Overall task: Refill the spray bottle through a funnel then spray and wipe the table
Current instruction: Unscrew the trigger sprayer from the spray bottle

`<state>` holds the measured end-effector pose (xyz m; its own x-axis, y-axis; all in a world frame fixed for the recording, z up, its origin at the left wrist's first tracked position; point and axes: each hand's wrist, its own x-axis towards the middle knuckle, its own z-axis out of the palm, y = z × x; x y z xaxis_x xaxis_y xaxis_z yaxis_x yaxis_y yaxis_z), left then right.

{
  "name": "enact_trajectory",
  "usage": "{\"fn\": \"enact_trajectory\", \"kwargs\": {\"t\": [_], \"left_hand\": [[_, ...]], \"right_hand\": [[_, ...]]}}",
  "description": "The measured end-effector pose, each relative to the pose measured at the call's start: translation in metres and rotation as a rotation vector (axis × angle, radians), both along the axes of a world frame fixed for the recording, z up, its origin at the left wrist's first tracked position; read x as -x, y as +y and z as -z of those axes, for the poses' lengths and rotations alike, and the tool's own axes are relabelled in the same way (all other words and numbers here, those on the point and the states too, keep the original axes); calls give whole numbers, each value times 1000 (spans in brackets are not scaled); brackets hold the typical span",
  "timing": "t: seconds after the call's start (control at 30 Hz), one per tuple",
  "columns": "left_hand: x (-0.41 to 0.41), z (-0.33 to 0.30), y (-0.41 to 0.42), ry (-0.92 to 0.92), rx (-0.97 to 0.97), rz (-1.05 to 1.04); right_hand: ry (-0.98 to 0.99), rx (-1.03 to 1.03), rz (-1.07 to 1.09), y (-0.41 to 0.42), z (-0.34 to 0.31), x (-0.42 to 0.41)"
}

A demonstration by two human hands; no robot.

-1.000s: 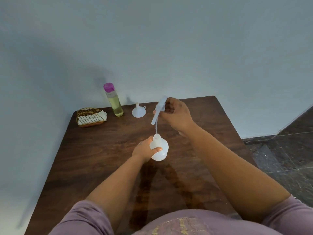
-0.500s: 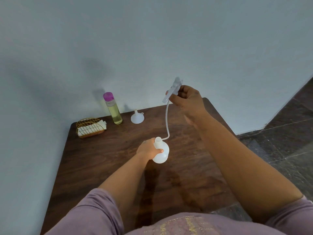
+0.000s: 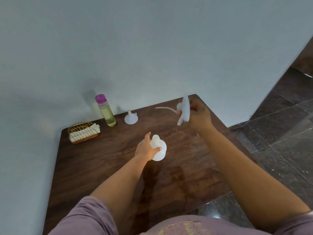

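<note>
A white, round spray bottle (image 3: 160,150) stands upright and uncapped in the middle of the dark wooden table (image 3: 101,160). My left hand (image 3: 146,149) grips it from the left side. My right hand (image 3: 199,116) holds the white spray head (image 3: 184,108) above the table's far right part, with its thin dip tube (image 3: 165,108) pointing left, clear of the bottle. A small white funnel (image 3: 131,118) rests mouth-down at the back of the table. Beside it stands a clear bottle of yellowish liquid (image 3: 106,112) with a purple cap.
A gold wire holder with white napkins (image 3: 83,133) sits at the table's back left corner. A pale wall runs right behind the table. Dark tiled floor (image 3: 279,133) lies to the right. A wet-looking patch shows on the near tabletop.
My right hand has pulled the spray head and its tube fully out of the bottle and swung it right, so the tube now lies sideways. My left hand still holds the bottle.
</note>
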<state>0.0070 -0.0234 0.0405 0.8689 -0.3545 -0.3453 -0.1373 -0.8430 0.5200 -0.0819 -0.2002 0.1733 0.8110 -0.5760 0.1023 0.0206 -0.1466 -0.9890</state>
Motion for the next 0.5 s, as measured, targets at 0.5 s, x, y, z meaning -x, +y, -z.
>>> {"fn": "enact_trajectory", "kwargs": {"t": [0.5], "left_hand": [[12,17,13,-66,233,-136]], "right_hand": [[461,640,-337,-15,180,52]]}}
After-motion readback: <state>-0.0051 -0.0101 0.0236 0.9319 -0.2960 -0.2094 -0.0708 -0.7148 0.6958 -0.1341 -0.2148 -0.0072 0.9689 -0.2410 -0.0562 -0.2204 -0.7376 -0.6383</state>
